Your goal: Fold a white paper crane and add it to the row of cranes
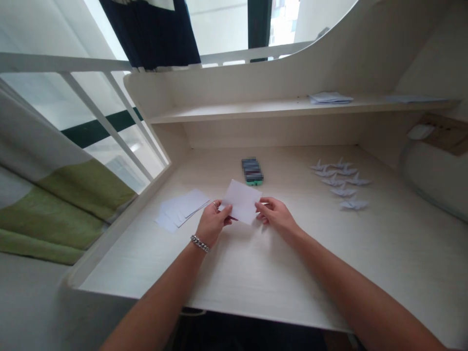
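Both hands working at desk centre, holding one white paper sheet [241, 201] between them. L hand [213, 223] is pinching sheet's left edge, thumb on top, fingers closed narrow on the paper; chain bracelet [200, 243] sitting at that wrist. R hand [275, 215] is gripping the right edge, fingers curled under, also closed on the sheet. Sheet is lying tilted, far edge raised twd the camera's upper view, near edge low betw the fingertips. Long axis is running roughly L–R, slightly skewed, so each hand is taking one short end; neither hand clearly nearer, sheet is sitting midway betw them, just ahead of the knuckles.

Surroundings: loose stack of white sheets [182, 208] is lying on desk [256, 273] just beside L hand, apart from it. Small dark blurred object [252, 171] is standing just beyond the held sheet. Group of folded paper cranes [341, 183] is resting well to the right, nearer R arm. Upper shelf [256, 108] is carrying a few more papers [330, 98]. Fold state of held sheet: cannot tell.
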Available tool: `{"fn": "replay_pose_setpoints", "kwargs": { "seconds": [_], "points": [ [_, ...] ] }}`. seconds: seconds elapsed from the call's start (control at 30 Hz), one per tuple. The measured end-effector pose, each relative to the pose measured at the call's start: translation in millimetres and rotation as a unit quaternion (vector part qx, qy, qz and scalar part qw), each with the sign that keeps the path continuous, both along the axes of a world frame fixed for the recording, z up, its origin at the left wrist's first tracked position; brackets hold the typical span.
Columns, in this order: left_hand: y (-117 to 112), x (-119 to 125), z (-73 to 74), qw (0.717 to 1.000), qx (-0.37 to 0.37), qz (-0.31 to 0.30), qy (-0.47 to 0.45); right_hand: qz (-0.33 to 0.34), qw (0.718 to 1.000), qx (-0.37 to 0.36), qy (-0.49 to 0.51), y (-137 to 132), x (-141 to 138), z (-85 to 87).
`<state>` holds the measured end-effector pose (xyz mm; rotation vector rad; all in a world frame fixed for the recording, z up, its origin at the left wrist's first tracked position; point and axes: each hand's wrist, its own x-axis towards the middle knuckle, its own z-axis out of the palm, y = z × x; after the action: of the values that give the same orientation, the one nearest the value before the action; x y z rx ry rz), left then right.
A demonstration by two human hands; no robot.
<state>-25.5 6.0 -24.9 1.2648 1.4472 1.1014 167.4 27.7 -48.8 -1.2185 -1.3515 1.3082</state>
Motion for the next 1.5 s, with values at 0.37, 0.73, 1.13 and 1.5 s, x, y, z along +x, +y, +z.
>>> {"fn": "replay_pose_setpoints", "kwargs": {
  "seconds": [0.37,0.73,1.13,1.5],
  "points": [
    [-8.4,-13.8,-1.1,0.940,0.221,-0.013,0.261,-0.046,0.998,-0.025,0.023,8.5,38.6,-0.3],
    [-16.4,17.1,-18.9,0.774,0.438,-0.265,0.373,-0.039,0.996,-0.036,-0.077,-14.7,62.6,4.3],
    [-22.0,20.0,-25.7,0.855,0.287,-0.279,0.331,0.107,0.909,0.196,-0.353,-58.9,67.0,4.0],
    [-19.7,24.8,-10.9,0.911,0.130,-0.197,0.337,0.010,0.949,0.110,-0.295,-48.6,60.0,-3.9]
  ]
}}
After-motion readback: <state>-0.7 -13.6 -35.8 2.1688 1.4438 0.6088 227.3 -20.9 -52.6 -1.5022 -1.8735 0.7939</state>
